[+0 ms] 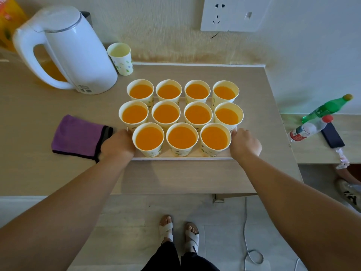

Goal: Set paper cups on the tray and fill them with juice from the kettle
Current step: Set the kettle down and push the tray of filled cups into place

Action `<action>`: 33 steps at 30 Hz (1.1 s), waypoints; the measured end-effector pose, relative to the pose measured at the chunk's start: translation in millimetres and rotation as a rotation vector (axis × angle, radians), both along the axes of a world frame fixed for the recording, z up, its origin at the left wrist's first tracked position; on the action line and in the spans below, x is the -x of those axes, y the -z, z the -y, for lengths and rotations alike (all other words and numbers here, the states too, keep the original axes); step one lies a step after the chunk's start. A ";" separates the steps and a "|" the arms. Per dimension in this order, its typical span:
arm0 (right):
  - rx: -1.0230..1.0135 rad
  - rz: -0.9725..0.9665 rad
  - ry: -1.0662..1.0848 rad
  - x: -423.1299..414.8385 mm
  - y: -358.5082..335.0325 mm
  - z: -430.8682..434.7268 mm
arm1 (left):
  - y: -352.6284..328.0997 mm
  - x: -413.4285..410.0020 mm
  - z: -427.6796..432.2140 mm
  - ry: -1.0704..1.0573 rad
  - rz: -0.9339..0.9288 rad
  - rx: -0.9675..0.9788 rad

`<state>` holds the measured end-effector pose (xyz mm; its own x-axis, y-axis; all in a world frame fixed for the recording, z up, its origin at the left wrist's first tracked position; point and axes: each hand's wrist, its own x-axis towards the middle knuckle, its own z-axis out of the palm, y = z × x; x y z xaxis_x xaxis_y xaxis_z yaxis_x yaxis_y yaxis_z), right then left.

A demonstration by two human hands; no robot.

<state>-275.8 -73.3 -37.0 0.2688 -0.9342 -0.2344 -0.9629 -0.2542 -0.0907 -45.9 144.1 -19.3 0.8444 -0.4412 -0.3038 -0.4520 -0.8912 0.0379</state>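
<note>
left hand (pixel 117 145): fingers curled onto the left short end of the tray (pixel 181 158), fingertips hidden behind the knuckles, back of hand up
right hand (pixel 245 143): same hold on the right short end, fingers bent over the edge, tips hidden
tray: flat on the table (pixel 175 177), near the front edge, long side toward the person
paper cups (pixel 166 114): eleven, upright, packed rim to rim; four in the back row, four in the middle, three in front; bases of the back row are hidden, so can't tell if they sit inside the far rim
juice (pixel 182 137): orange, in all eleven cups, level close to the rims
kettle (pixel 78 55): white, upright, lid down, back left of the tray, handle facing left
spare cup (pixel 121 57): just right of the kettle, behind the tray, inside looks pale
cloth (pixel 78 135): purple, folded, on the table just left of the left hand
side table (pixel 322 153): to the right, carries a green bottle (pixel 328 108), a clear bottle (pixel 308 130) with a red cap, and a dark phone (pixel 332 135)
wall: socket plate (pixel 232 14) above the table
floor: person's sandalled feet (pixel 179 229), white cable (pixel 248 241) to their right
</note>
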 end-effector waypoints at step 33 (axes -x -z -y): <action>0.046 0.097 0.002 -79.0 -12.7 121.9 | -2.3 -82.4 120.6 0.038 0.064 0.154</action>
